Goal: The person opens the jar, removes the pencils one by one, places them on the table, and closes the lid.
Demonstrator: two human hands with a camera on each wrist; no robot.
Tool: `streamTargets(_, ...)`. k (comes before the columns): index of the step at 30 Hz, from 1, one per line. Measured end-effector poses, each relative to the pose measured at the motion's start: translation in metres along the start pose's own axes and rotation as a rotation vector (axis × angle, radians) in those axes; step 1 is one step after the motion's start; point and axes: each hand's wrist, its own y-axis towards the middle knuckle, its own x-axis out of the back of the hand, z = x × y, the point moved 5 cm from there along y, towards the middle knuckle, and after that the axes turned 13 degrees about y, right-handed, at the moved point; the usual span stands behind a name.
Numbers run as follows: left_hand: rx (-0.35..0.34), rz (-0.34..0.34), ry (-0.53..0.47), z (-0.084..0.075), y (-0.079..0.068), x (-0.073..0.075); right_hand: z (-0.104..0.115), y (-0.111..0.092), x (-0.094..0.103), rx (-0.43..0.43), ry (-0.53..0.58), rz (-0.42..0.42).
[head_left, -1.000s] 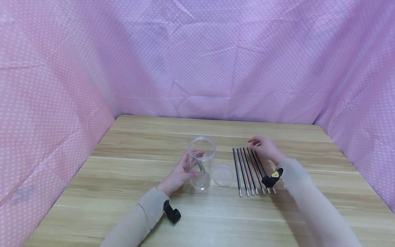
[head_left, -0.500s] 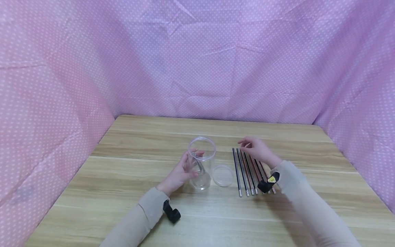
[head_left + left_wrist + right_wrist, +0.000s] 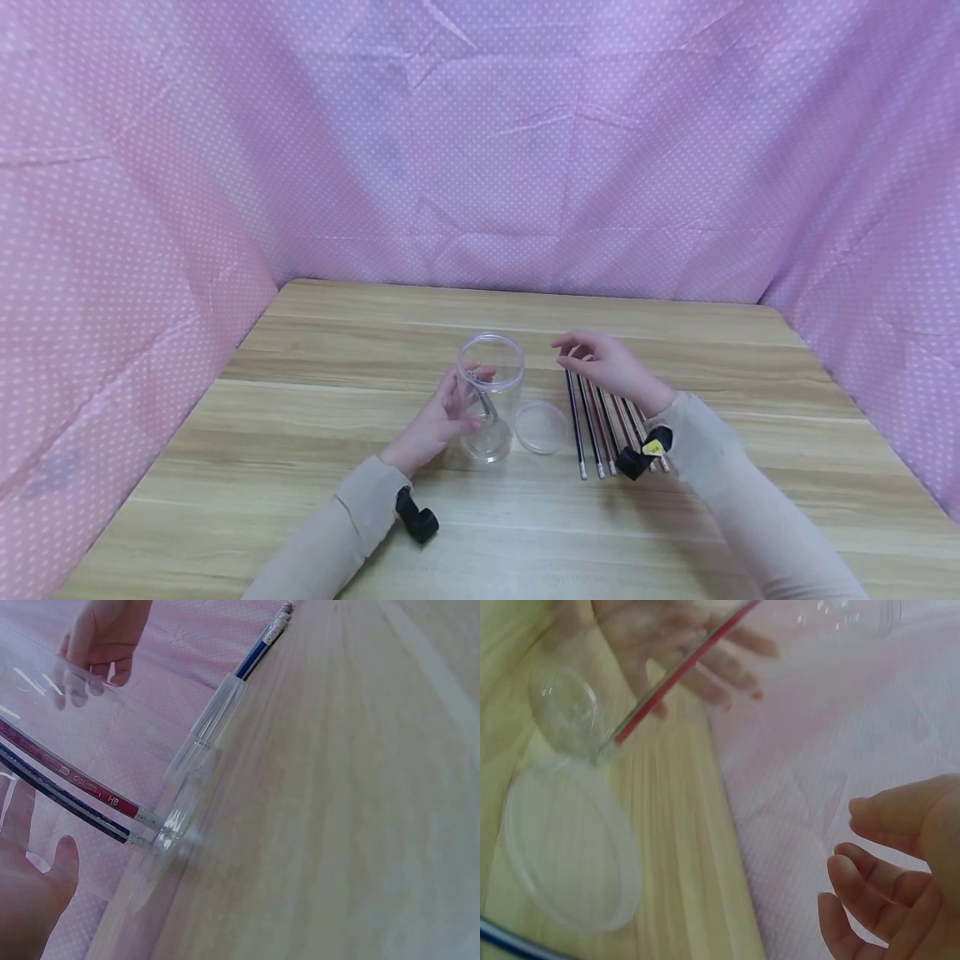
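A clear plastic jar (image 3: 504, 408) stands upright on the table, with a red pencil (image 3: 82, 778) and a dark blue pencil (image 3: 64, 796) leaning inside. My left hand (image 3: 431, 429) holds the jar from its left side, fingers spread behind the wall and thumb toward the front. To the right lies a row of several pencils (image 3: 576, 425), eraser ends toward me. Over their far ends hovers my right hand (image 3: 607, 367), empty, its fingers loosely bent. It covers part of the row in the head view.
The round clear lid (image 3: 542, 427) lies flat between jar and pencils. The wooden table (image 3: 300, 433) is bordered at the back and sides by pink dotted cloth (image 3: 480, 167). Both wrists wear small black cameras.
My right hand has moved left across the far ends of the pencils, toward the jar. The left hand, jar and lid have stayed in place.
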Motion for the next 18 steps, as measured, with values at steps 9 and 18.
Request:
streamTargets(9, -0.006, -0.004, -0.001, -0.001, 0.0, 0.0, 0.028, -0.003, -0.006, 0.069, 0.025, 0.025)
streamTargets(18, 0.002, 0.002, 0.004, 0.001, 0.0, 0.0, 0.054, -0.006, -0.01, 0.15, 0.032, 0.033)
